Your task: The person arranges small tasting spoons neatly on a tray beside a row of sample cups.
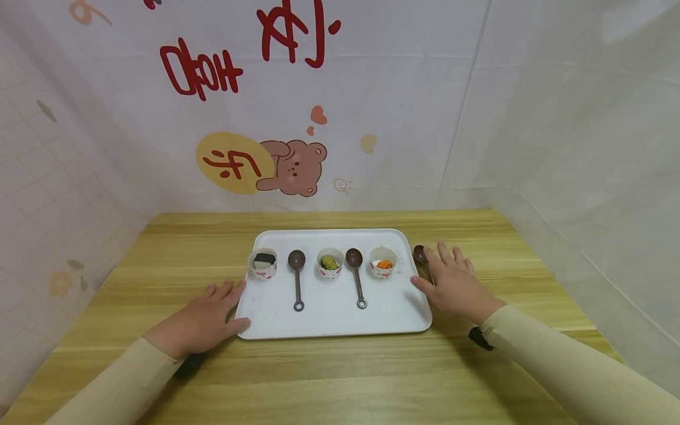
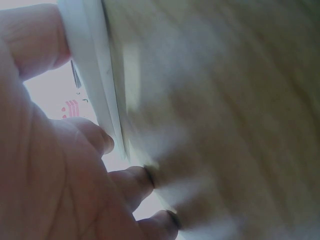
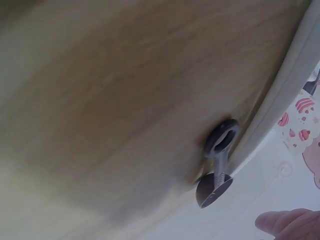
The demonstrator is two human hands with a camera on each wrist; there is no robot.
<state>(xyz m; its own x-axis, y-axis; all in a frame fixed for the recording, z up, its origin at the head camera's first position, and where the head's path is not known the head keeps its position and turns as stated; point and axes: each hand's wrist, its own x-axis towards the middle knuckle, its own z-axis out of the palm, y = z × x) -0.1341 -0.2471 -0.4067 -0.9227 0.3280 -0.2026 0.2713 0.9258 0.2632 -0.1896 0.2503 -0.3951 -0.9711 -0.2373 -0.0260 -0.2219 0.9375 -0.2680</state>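
Note:
My left hand (image 1: 199, 324) rests at the left edge of a white tray (image 1: 329, 324), its thumb and fingertips at the rim. The left wrist view shows this hand's palm (image 2: 50, 180) beside the tray's edge (image 2: 92, 60). Beyond the tray's right edge, my right hand (image 1: 454, 289) is spread with extended fingers over a brown measuring spoon (image 1: 420, 254), partly hiding it. In the right wrist view that spoon (image 3: 214, 191) lies on the table beside the tray; whether the hand touches it I cannot tell. Two similar spoons, left (image 1: 297, 260) and right (image 1: 354, 258), lie on the tray.
Three patterned paper cups stand on the tray: the left cup (image 1: 264, 274) holds black and white pieces, the middle cup (image 1: 329, 273) something yellow-green, the right cup (image 1: 382, 272) something orange. Below is a wooden table (image 1: 329, 378); a printed white curtain (image 1: 404, 82) hangs behind.

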